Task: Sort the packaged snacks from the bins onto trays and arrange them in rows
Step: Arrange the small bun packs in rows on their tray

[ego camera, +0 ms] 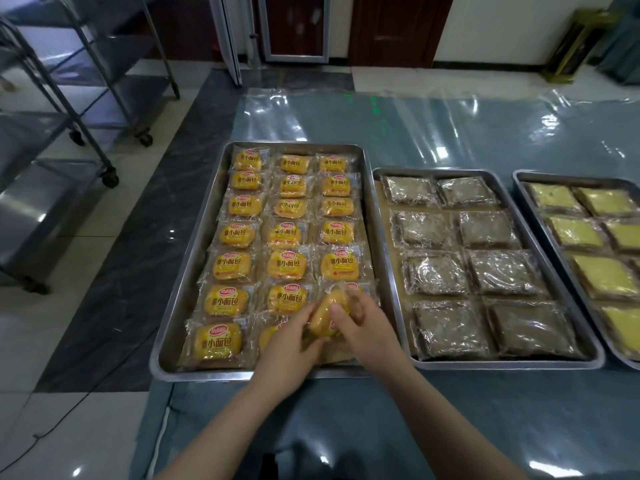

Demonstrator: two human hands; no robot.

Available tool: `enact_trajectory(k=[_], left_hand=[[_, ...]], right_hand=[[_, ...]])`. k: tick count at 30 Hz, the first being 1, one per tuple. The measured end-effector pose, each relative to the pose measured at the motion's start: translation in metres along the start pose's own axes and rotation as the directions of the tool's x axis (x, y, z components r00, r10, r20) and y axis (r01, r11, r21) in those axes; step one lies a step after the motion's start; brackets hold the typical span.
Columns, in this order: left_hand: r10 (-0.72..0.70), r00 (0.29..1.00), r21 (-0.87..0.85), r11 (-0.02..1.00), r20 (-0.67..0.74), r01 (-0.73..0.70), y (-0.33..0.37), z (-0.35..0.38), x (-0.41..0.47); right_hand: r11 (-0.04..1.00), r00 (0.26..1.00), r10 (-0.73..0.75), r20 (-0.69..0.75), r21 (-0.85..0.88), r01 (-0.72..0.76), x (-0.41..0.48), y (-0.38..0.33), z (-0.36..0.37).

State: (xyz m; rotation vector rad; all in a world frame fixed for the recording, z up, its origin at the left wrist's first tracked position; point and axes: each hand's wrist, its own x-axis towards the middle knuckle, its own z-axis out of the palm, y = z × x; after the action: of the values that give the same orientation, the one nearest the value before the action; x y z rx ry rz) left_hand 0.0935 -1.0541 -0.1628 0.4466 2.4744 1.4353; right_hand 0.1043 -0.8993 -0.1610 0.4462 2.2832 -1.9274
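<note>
Here, one bun is gripped between the left hand and right hand, tilted above the near right corner of the left tray, where other buns are laid in rows.

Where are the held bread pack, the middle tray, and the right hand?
bread pack [323,315], head view, on its orange wrapper between the hands
middle tray [388,268], head view, on its left rim
right hand [360,318], head view, on its back

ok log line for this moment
both hands: left hand and right hand hold one bread packet | where: over left tray, near-right corner | trays: three
</note>
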Motion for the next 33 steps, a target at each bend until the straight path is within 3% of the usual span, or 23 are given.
enact_trajectory(k=[4, 6, 8, 11, 14, 20, 23, 25, 27, 30, 33], left_hand=[[-0.011, 1.0, -0.006, 1.0, 0.022, 0.011, 0.0, -0.007, 0.004], [-0.046, 0.997, -0.057, 0.997, 0.069, 0.05, 0.001, -0.006, 0.003], [-0.151, 0.988, -0.194, 0.968, 0.041, 0.157, -0.001, -0.005, 0.004], [-0.296, 0.955, -0.354, 0.894, -0.001, 0.276, -0.003, -0.006, 0.008], [-0.302, 0.952, -0.248, 0.927, -0.048, 0.281, -0.004, -0.001, 0.011], [-0.236, 0.962, 0.068, 0.967, -0.14, 0.247, -0.014, 0.008, 0.008], [-0.153, 0.976, 0.163, 0.97, -0.156, 0.178, -0.017, 0.008, 0.003], [-0.086, 0.977, 0.243, 0.961, -0.194, 0.132, -0.02, 0.006, 0.003], [-0.026, 0.97, 0.329, 0.938, -0.241, 0.107, -0.024, 0.003, 0.004], [0.065, 0.962, 0.45, 0.891, -0.265, 0.063, -0.03, -0.002, 0.007], [0.085, 0.978, 0.533, 0.846, -0.189, 0.029, -0.037, -0.005, 0.015]], right_hand=[[0.955, 0.989, -0.099, -0.106, -0.291, 0.064, -0.006, 0.007, -0.011], [0.974, 0.989, -0.143, -0.03, -0.18, 0.135, -0.008, 0.003, -0.019], [0.995, 0.994, -0.095, 0.057, -0.027, 0.097, -0.01, 0.001, -0.026], [0.994, 0.994, -0.052, -0.094, -0.095, 0.043, -0.01, 0.004, -0.033], [0.964, 0.977, -0.046, -0.21, -0.265, -0.012, -0.012, 0.011, -0.03], [0.859, 0.97, -0.148, -0.195, -0.512, 0.028, -0.009, 0.022, -0.024], [0.685, 0.972, -0.188, -0.138, -0.728, 0.029, -0.006, 0.027, -0.023], [0.533, 0.949, -0.297, -0.109, -0.844, 0.069, -0.008, 0.029, -0.018], [0.46, 0.937, -0.338, -0.088, -0.884, 0.083, -0.009, 0.028, -0.011], [0.457, 0.971, -0.239, -0.012, -0.884, 0.102, 0.001, 0.03, -0.004], [0.442, 0.982, -0.166, 0.092, -0.883, 0.157, 0.014, 0.034, -0.004]])
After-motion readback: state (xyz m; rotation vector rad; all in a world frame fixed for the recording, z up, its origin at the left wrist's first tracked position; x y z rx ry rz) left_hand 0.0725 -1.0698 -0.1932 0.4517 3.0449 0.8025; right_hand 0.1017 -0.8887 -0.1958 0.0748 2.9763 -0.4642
